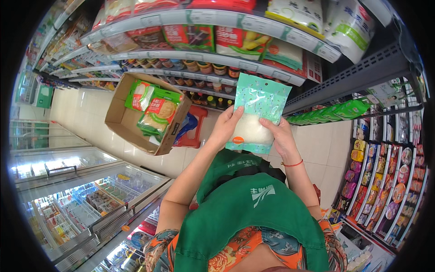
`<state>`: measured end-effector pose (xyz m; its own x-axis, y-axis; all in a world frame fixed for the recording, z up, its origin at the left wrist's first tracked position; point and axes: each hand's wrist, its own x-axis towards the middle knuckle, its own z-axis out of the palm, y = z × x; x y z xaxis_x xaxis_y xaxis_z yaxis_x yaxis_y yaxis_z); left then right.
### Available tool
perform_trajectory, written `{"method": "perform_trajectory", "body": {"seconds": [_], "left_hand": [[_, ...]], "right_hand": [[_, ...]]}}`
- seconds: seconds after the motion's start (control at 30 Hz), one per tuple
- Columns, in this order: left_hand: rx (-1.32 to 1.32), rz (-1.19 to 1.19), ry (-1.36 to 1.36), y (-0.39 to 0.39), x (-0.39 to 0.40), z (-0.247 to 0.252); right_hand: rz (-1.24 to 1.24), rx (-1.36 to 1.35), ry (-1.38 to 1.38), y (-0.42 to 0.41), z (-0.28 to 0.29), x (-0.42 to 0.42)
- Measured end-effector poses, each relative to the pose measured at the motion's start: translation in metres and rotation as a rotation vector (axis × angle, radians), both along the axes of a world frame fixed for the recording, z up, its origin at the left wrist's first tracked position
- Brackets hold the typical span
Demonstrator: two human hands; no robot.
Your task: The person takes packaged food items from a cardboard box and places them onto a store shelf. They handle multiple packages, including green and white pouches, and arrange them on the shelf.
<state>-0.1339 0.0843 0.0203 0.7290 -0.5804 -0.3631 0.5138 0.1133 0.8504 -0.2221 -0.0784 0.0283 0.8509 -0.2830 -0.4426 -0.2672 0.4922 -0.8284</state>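
Both my hands hold one upright plastic pouch [260, 98], mint green with a clear window showing white granules, likely sugar. My left hand [227, 126] grips its left side, thumb on the front. On the opposite side my right hand [281, 133] pinches the pouch, its thumb across the window; a red cord circles that wrist. Fingers behind the pouch are hidden. To the left stands an open cardboard box [117, 119] with several green-and-red food packets [158, 114] inside.
Ahead rise store shelves [217, 18] with bagged goods and jars [204, 67]. Under the box is a red plastic stool [198, 127], partly hidden. Glass-topped freezers [85, 200] line the lower left. A rack of packaged snacks [380, 183] stands at the right.
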Motion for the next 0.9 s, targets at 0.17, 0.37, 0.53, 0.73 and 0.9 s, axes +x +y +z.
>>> {"method": "perform_trajectory", "body": {"seconds": [0.17, 0.37, 0.53, 0.73, 0.9], "left_hand": [[-0.035, -0.113, -0.024, -0.039, -0.002, 0.004], [0.040, -0.121, -0.152, -0.054, 0.001, -0.001], [0.108, -0.123, -0.238, -0.064, 0.010, -0.003], [0.432, -0.051, -0.621, -0.073, 0.011, 0.002], [0.433, -0.045, -0.597, -0.078, -0.005, 0.011]], "right_hand": [[-0.020, -0.043, -0.022, -0.042, 0.006, -0.007], [-0.065, -0.043, -0.044, -0.076, 0.007, 0.000], [-0.076, -0.073, -0.085, -0.097, 0.017, 0.017], [-0.046, -0.106, -0.136, -0.115, 0.019, 0.038], [-0.041, -0.159, -0.165, -0.127, 0.024, 0.058]]}}
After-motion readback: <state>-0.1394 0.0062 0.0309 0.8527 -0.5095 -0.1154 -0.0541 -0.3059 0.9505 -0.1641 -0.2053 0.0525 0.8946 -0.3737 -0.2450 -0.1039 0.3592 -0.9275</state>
